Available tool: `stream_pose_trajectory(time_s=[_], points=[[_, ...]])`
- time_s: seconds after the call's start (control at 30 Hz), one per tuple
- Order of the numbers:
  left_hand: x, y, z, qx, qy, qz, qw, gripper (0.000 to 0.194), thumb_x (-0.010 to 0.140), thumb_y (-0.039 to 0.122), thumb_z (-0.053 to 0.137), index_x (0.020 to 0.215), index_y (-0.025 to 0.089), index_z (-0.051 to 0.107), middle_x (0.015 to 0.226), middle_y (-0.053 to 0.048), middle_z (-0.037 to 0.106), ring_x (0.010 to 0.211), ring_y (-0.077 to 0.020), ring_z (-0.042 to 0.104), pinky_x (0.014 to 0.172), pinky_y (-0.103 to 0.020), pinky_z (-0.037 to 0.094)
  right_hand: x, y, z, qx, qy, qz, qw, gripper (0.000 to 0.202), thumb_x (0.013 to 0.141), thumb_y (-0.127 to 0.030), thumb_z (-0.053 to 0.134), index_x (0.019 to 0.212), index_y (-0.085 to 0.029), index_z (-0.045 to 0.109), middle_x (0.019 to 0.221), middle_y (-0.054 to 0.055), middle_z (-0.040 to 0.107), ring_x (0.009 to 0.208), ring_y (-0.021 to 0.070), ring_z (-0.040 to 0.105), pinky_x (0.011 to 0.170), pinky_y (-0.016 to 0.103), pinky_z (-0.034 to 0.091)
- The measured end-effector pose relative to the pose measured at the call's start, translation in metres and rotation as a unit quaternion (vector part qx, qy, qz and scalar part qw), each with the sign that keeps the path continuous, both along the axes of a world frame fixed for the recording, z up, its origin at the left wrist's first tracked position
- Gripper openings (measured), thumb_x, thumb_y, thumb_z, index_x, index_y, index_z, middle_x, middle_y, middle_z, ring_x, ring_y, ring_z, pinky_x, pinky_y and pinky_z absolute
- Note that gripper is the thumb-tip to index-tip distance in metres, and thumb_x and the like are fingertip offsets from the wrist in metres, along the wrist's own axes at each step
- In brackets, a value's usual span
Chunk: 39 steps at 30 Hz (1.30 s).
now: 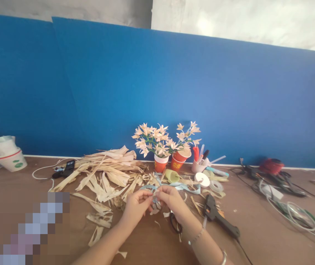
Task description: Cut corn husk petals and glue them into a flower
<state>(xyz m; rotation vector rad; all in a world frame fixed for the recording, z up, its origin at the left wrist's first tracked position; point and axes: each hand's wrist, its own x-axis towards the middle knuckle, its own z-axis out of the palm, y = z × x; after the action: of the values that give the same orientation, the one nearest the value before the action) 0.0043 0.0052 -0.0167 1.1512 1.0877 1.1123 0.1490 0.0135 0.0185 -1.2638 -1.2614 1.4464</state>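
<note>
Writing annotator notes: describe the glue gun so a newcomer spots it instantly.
Below the blue partition, a brown table spans the view; find the right hand. To that hand's right lies the glue gun, its cord running off the bottom edge. It is dark and pistol-shaped, unlike the white disc and pale ring just behind it.

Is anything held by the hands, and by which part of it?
The left hand and right hand seem to pinch a small, pale, thin piece between them; its material and the gripped part cannot be told.
</note>
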Motion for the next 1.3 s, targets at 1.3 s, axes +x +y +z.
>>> stream_pose_trajectory(time_s=[1.3], points=[[0.000,-0.005,0.008,0.010,-0.008,-0.030,0.999,0.023,0.068,0.037,0.066,0.073,0.015,0.063,0.063,-0.002,0.066,0.056,-0.0161,0.063,0.043,-0.021,0.043,-0.001,-0.003,-0.013,0.165,-0.090,0.039,0.981,0.030,0.079,-0.044,0.059,0.065,-0.018,0.053,0.057,-0.003,0.051,0.054,0.0109,0.045,0.052,0.022,0.036]])
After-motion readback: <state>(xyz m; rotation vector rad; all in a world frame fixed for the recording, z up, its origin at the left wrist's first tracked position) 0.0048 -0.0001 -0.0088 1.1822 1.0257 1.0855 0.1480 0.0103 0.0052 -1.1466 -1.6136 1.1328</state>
